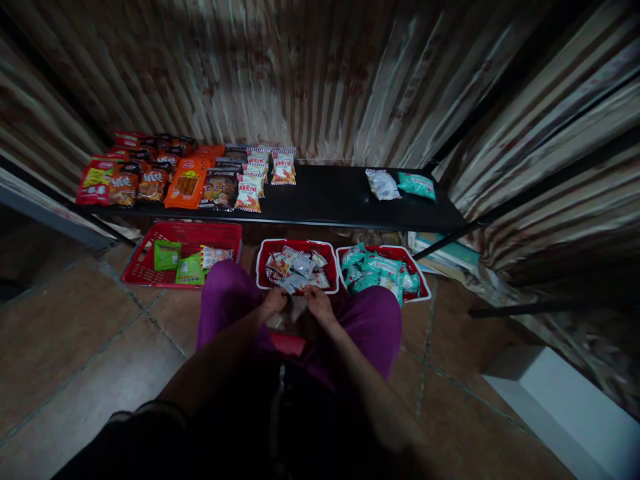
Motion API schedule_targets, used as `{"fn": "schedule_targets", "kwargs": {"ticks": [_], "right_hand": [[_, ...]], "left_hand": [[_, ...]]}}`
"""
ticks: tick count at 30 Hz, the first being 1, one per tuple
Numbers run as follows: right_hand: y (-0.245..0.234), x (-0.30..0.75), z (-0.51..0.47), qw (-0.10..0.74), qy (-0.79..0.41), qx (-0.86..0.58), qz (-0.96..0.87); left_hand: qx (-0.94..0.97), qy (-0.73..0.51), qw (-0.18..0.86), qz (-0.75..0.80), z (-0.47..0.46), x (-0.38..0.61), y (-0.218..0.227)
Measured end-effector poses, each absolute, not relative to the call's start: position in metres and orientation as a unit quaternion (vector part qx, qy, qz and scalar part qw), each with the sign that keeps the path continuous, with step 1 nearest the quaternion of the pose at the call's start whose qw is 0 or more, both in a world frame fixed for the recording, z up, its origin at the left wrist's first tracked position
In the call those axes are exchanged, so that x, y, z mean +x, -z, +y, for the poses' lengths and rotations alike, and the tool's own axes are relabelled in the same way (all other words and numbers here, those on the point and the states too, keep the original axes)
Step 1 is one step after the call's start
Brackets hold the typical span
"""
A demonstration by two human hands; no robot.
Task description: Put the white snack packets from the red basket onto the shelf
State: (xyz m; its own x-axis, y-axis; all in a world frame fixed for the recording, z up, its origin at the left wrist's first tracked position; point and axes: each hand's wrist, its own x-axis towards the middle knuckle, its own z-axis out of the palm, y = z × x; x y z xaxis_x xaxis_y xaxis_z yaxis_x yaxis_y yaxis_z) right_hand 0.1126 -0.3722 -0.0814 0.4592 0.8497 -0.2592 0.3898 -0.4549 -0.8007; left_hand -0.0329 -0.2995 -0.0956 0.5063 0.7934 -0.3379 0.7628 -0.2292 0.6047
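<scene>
Hands (pixel 274 303) (pixel 319 303) by basket rim (pixel 263 288), shelf edge (pixel 320 220) beyond

The middle basket (pixel 323 248) is red and white-rimmed, trousers (pixel 377 333) purple, shelf (pixel 330 193) black; the striped curtain (pixel 320 80) looks brown and cream, though dim.

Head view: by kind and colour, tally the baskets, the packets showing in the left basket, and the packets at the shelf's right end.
Red baskets: 3
Green packets: 2
White-and-red packet: 1
Silver-white packet: 1
Teal packet: 1
Total: 8
</scene>
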Motion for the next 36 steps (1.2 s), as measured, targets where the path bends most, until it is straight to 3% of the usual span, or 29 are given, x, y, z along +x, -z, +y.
{"fn": "schedule_targets", "kwargs": {"ticks": [20, 28, 32, 36], "right_hand": [[0.129, 0.096, -0.372, 0.420, -0.368, -0.747, -0.362], [0.119, 0.118, -0.363, 0.444, -0.294, -0.778, -0.333], [0.098, 0.128, -0.352, 0.428, -0.230, -0.785, -0.383], [0.064, 0.139, -0.342, 0.429, -0.253, -0.766, -0.407]], "left_hand": [[0.853, 0.054, 0.260, 0.450, -0.281, -0.009, 0.136], [0.859, -0.016, 0.283, 0.427, -0.244, 0.008, 0.094], [0.865, -0.040, 0.315, 0.388, -0.221, 0.011, 0.055], [0.872, -0.066, 0.347, 0.338, -0.207, 0.011, 0.010]]}}
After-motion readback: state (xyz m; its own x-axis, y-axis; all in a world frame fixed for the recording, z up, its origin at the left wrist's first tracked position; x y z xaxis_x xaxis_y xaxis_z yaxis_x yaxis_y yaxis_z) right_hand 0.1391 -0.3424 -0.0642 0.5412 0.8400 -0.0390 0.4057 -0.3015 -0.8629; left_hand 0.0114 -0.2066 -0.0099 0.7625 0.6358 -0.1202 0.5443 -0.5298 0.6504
